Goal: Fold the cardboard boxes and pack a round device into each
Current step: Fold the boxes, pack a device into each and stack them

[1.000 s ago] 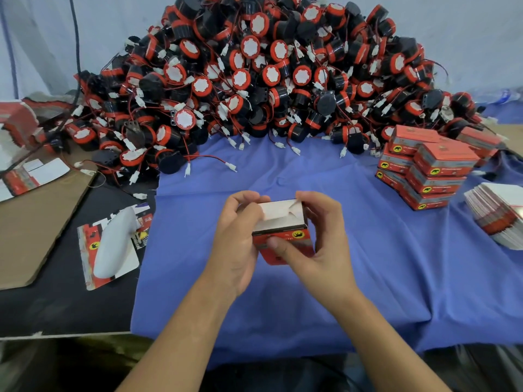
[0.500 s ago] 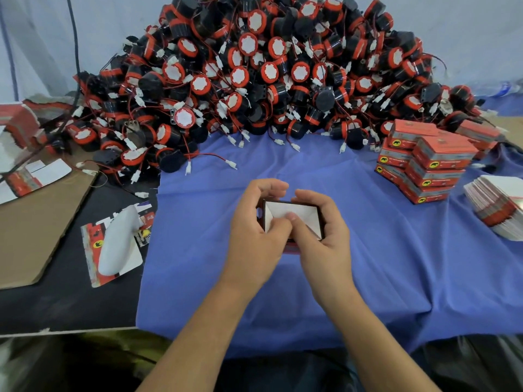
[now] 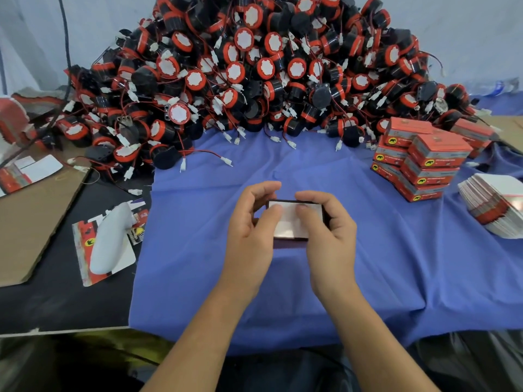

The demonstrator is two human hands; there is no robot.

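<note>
A small cardboard box [image 3: 291,222] is held over the blue cloth [image 3: 396,264], its white inner flaps facing up. My left hand [image 3: 252,230] grips its left side with the thumb on the flaps. My right hand [image 3: 328,230] grips its right side, thumb pressing the flaps too. A big heap of round black-and-red devices [image 3: 254,75] with wires and white plugs fills the back of the table. Whether a device lies inside the held box is hidden.
Folded red boxes [image 3: 424,162] are stacked at the right, next to a pile of flat box blanks [image 3: 498,210]. On the left lie a white handheld object [image 3: 110,239] on flat blanks, and a brown cardboard sheet [image 3: 31,216].
The box was tipped from showing its red side to flaps up, and both thumbs moved onto the white flaps. The hands shifted slightly away from me.
</note>
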